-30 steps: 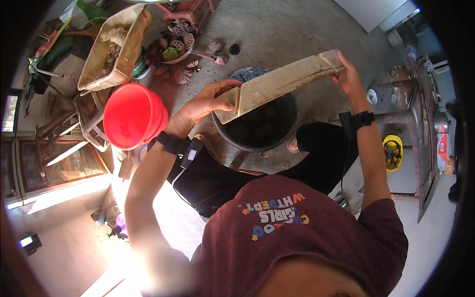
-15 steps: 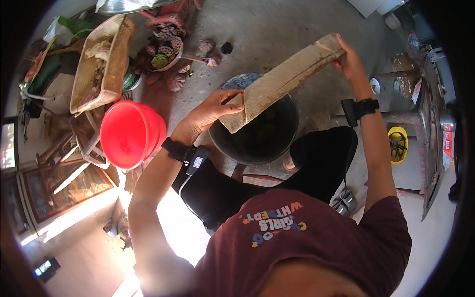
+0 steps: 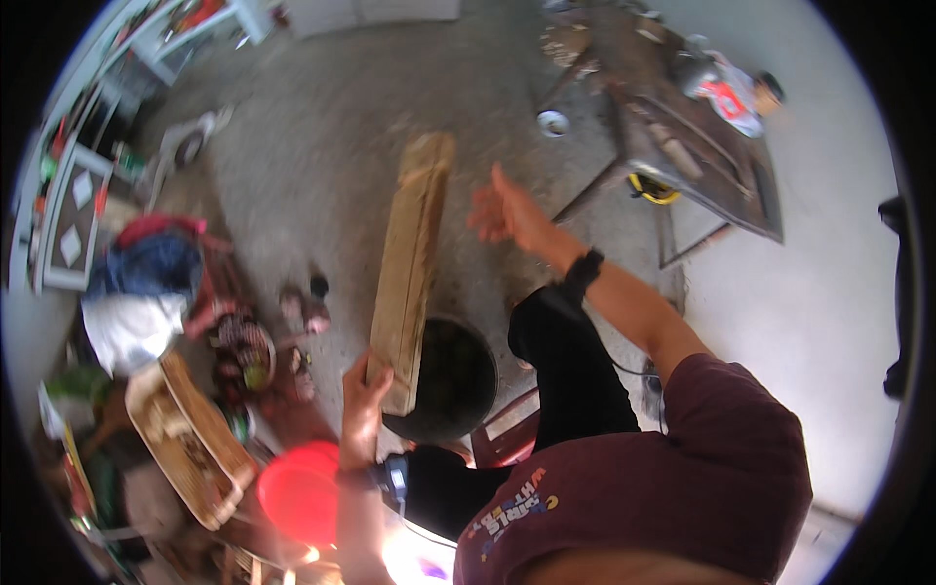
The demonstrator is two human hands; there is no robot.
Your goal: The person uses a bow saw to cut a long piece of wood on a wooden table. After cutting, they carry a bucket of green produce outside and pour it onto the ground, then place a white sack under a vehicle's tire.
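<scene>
A long, pale wooden board [image 3: 408, 283] with a groove along it slants up and away in front of me. My left hand [image 3: 365, 395] grips its near end, thumb on the top face and fingers wrapped behind. My right hand [image 3: 509, 213] is off the board, to the right of its far end, with fingers apart and somewhat blurred. Below the near end stands a dark round tub [image 3: 491, 369], partly covered by the board; its contents are too dark to make out. A red bucket [image 3: 292, 492] is left of my left forearm.
At the left sit a tan, trough-shaped basket [image 3: 185, 458] and a bowl of lotus pods [image 3: 255, 366]. A dark table [image 3: 702, 175] stands at the right with a yellow helmet [image 3: 653, 188] below it. A reddish wooden stool [image 3: 507, 429] is beside my leg.
My right hand has let go of the board's far end. The board has swung from a slant to nearly straight away from me, held by my left hand alone. The whole view has turned rightward.
</scene>
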